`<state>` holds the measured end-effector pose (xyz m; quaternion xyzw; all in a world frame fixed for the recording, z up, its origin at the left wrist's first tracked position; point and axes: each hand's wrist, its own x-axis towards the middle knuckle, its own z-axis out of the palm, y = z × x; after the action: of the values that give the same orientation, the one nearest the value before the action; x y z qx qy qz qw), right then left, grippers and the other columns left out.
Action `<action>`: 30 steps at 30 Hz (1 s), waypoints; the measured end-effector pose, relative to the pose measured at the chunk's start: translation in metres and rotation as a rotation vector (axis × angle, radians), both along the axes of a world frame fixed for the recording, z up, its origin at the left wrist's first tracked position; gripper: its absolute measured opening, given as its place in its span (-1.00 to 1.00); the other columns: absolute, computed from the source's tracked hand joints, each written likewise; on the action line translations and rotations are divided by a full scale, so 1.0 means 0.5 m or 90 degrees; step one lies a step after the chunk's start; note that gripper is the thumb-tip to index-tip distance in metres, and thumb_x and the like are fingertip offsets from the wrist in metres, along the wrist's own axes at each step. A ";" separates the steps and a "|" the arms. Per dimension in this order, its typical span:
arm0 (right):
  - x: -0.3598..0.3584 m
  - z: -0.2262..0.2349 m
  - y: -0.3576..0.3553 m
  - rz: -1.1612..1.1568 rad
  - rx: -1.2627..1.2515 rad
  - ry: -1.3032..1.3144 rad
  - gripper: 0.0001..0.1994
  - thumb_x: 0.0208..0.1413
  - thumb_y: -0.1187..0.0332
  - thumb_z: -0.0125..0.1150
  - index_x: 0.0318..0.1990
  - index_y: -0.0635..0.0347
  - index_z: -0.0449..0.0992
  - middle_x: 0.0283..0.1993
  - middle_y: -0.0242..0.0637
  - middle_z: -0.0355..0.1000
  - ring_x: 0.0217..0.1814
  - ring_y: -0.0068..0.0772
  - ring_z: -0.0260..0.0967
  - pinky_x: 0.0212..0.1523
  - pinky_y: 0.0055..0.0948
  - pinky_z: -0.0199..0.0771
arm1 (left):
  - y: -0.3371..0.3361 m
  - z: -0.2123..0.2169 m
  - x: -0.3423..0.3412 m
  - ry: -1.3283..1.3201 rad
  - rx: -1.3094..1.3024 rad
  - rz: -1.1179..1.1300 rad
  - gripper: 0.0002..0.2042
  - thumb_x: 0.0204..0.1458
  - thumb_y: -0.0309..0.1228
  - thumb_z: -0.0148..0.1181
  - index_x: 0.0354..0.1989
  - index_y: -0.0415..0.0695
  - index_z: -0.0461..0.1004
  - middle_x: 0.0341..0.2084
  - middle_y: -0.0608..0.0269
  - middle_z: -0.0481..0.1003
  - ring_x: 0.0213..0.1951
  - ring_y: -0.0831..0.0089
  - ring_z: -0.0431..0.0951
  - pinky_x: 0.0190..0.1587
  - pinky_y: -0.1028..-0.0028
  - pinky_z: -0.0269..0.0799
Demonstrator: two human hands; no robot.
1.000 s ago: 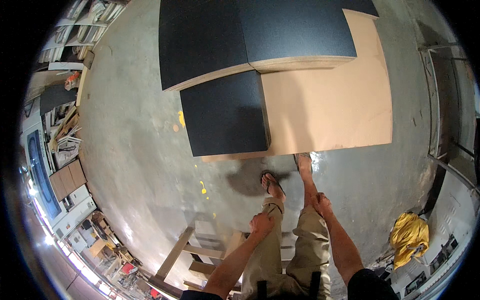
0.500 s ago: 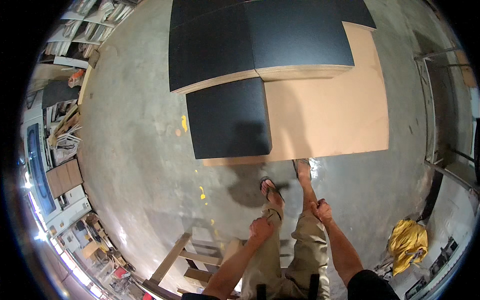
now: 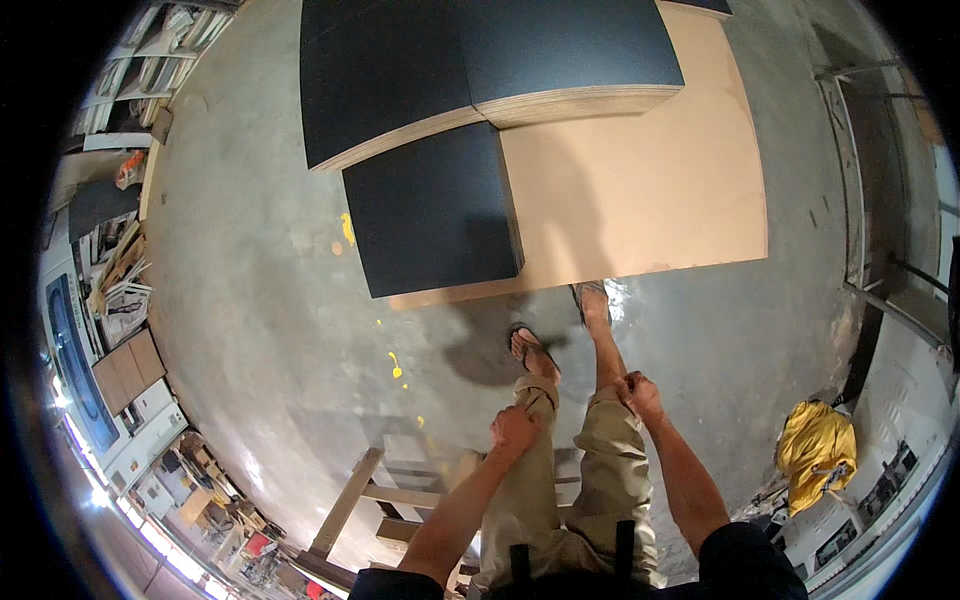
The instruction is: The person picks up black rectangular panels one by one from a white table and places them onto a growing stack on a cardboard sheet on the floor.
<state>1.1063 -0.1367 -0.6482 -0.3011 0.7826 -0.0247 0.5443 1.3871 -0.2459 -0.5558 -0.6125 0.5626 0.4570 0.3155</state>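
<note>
My left hand point(image 3: 515, 428) is closed at the shin of my left leg, its fingers bunched on the beige trouser leg point(image 3: 541, 400), which is rolled up there. At the right knee, my right hand point(image 3: 640, 395) grips the edge of the right trouser leg point(image 3: 612, 440), also pulled up above a bare shin. Its fingertips are partly hidden against the cloth. Both feet wear flip-flops point(image 3: 534, 350), the right one close to the front edge of a tan sheet point(image 3: 640, 190) on the floor.
Black-topped boards point(image 3: 575, 45) lie stacked on the tan sheet, with a smaller black stack point(image 3: 430, 215) in front. A wooden frame point(image 3: 345, 500) stands at lower left. A yellow cloth or bag point(image 3: 818, 455) is at right. Shelves with wood offcuts point(image 3: 125, 260) line the left.
The view has shifted a little, so the boards sit higher and further left. Both hands stay at the trouser legs, with little visible movement.
</note>
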 end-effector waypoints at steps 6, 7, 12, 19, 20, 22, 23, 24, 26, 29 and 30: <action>0.018 -0.022 -0.055 -0.048 -0.030 0.008 -0.33 0.11 -0.22 0.05 -0.12 0.39 0.44 -0.21 0.14 0.49 -0.10 0.16 0.46 -0.07 -0.10 0.44 | -0.009 -0.020 0.010 0.030 -0.010 -0.013 -0.58 0.02 -0.13 0.04 -0.12 -0.23 0.48 -0.24 -0.17 0.52 -0.14 -0.08 0.53 -0.04 0.05 0.42; 0.011 -0.006 -0.078 -0.074 -0.013 -0.021 -0.33 0.11 -0.22 0.04 -0.13 0.39 0.44 -0.21 0.15 0.49 -0.10 0.18 0.46 -0.08 -0.08 0.44 | -0.013 -0.016 0.008 0.047 -0.033 -0.002 -0.58 0.02 -0.12 0.04 -0.10 -0.22 0.48 -0.24 -0.17 0.52 -0.14 -0.08 0.53 -0.04 0.05 0.42; 0.005 0.024 0.002 0.060 -0.020 0.019 -0.26 0.12 -0.28 -0.05 -0.07 0.41 0.42 -0.17 0.10 0.49 -0.16 0.12 0.48 -0.10 -0.09 0.45 | -0.003 -0.030 0.000 0.000 0.025 -0.017 -0.54 0.02 -0.08 0.04 -0.04 -0.18 0.48 -0.21 -0.12 0.53 -0.12 -0.05 0.53 -0.04 0.06 0.43; 0.018 0.000 -0.027 -0.031 -0.018 -0.016 -0.19 0.11 -0.31 -0.05 0.03 0.45 0.39 -0.06 0.23 0.43 0.06 0.25 0.37 0.06 -0.07 0.37 | -0.017 -0.020 -0.005 0.046 -0.024 -0.044 -0.59 0.03 -0.08 0.03 -0.09 -0.12 0.50 -0.20 -0.08 0.54 -0.12 -0.04 0.53 -0.04 0.05 0.43; 0.022 -0.008 -0.026 -0.042 -0.019 -0.018 -0.23 0.12 -0.28 -0.02 0.04 0.43 0.39 -0.08 0.22 0.44 0.04 0.23 0.38 0.04 -0.09 0.39 | -0.016 -0.022 -0.005 0.034 -0.012 -0.049 -0.59 0.03 -0.08 0.03 -0.09 -0.13 0.50 -0.20 -0.08 0.54 -0.12 -0.03 0.53 -0.04 0.05 0.43; 0.020 -0.018 -0.025 -0.059 -0.032 -0.013 -0.30 0.14 -0.20 0.02 0.07 0.38 0.39 -0.12 0.20 0.46 0.00 0.19 0.42 0.01 -0.11 0.42 | -0.018 -0.029 -0.015 0.019 0.001 -0.058 -0.59 0.02 -0.08 0.04 -0.10 -0.13 0.50 -0.20 -0.08 0.54 -0.12 -0.03 0.54 -0.04 0.06 0.44; 0.020 -0.006 -0.008 -0.025 -0.025 -0.015 -0.30 0.14 -0.21 0.02 0.09 0.36 0.37 -0.14 0.20 0.47 -0.02 0.19 0.42 -0.01 -0.11 0.42 | -0.016 -0.028 -0.016 0.010 0.009 -0.069 -0.59 0.02 -0.08 0.04 -0.10 -0.13 0.50 -0.20 -0.08 0.53 -0.12 -0.02 0.54 -0.04 0.06 0.44; 0.020 0.022 0.003 0.015 -0.018 -0.017 -0.30 0.14 -0.21 0.01 0.11 0.34 0.36 -0.15 0.20 0.47 -0.03 0.19 0.42 -0.03 -0.10 0.42 | -0.003 -0.042 -0.008 0.002 0.017 -0.075 -0.59 0.02 -0.08 0.04 -0.10 -0.13 0.50 -0.20 -0.08 0.53 -0.11 -0.02 0.54 -0.04 0.07 0.44; 0.019 0.056 0.029 0.044 -0.012 -0.020 -0.29 0.15 -0.22 -0.01 0.14 0.30 0.34 -0.17 0.20 0.47 -0.04 0.19 0.42 -0.05 -0.09 0.43 | -0.003 -0.039 -0.013 -0.012 0.038 -0.080 -0.59 0.01 -0.09 0.05 -0.10 -0.12 0.51 -0.20 -0.08 0.53 -0.11 -0.01 0.53 -0.04 0.07 0.44; 0.020 0.064 0.045 0.029 0.004 -0.035 -0.27 0.15 -0.26 -0.07 0.18 0.25 0.31 -0.15 0.20 0.45 -0.01 0.18 0.40 -0.03 -0.08 0.41 | -0.025 -0.021 -0.032 -0.028 0.043 -0.086 -0.60 0.00 -0.10 0.06 -0.13 -0.13 0.52 -0.21 -0.06 0.54 -0.10 0.00 0.53 -0.03 0.08 0.44; 0.024 0.046 0.027 0.032 0.026 -0.042 -0.25 0.14 -0.28 -0.08 0.20 0.24 0.31 -0.13 0.20 0.45 0.02 0.17 0.39 -0.01 -0.07 0.40 | -0.026 -0.025 -0.031 -0.024 0.023 -0.098 -0.60 0.00 -0.10 0.06 -0.13 -0.14 0.52 -0.22 -0.06 0.54 -0.11 0.00 0.53 -0.03 0.09 0.44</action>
<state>1.1182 -0.1232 -0.6254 -0.3087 0.7566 -0.0053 0.5764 1.3715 -0.2587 -0.5682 -0.5702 0.5933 0.4300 0.3715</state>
